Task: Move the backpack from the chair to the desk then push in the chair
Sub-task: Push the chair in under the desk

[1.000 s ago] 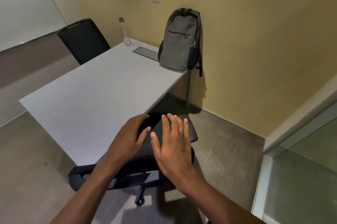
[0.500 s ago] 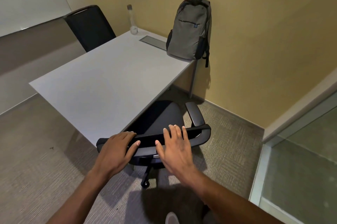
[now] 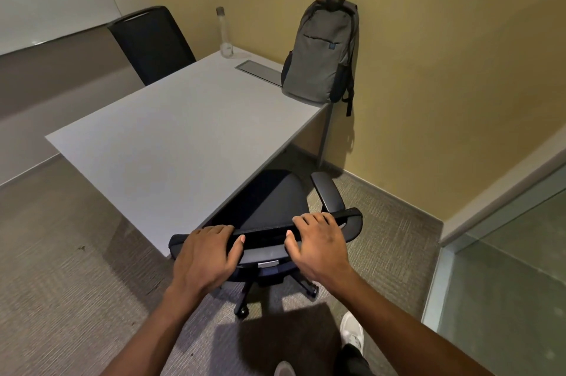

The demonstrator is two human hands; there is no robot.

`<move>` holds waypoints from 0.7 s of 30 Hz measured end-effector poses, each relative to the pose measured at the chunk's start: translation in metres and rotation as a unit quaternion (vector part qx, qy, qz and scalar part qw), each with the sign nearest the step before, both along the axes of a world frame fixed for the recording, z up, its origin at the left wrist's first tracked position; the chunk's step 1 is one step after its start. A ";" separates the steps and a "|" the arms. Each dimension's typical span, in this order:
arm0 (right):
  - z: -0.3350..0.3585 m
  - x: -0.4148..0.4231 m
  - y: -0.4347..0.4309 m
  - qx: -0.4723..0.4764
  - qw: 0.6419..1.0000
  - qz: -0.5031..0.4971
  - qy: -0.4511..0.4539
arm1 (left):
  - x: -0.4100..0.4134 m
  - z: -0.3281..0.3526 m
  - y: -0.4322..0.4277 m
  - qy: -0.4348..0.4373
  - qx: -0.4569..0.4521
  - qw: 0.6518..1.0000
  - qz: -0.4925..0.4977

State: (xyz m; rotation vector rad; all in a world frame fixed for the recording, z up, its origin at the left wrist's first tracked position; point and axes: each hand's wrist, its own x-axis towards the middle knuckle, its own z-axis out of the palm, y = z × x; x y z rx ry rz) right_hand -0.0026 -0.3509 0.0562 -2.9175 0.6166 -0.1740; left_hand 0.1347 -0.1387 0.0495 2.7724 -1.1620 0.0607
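While both hands rest on top of the black chair's backrest, the left hand and right hand curl their fingers over its upper edge, gripping it. Beyond the hands, the seat sits partly under the white desk. Farther ahead, right of the hands, the grey backpack stands upright on the desk's far corner, against the wall.

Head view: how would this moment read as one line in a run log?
backpack: on desk | chair: seat partly under desk | left hand, right hand: on chair back | step: pushing in
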 end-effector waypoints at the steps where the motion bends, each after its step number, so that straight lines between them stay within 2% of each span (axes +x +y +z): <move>1: -0.001 0.000 -0.004 0.001 1.000 0.002 -0.002 | -0.001 0.000 -0.003 -0.001 -0.005 1.000 0.002; 11: -0.008 0.014 -0.064 -0.022 0.999 0.028 -0.015 | -0.006 0.005 -0.054 0.001 -0.047 0.998 0.040; 21: -0.006 0.045 -0.169 -0.019 0.995 0.096 -0.013 | -0.012 0.008 -0.139 0.026 -0.065 0.991 0.114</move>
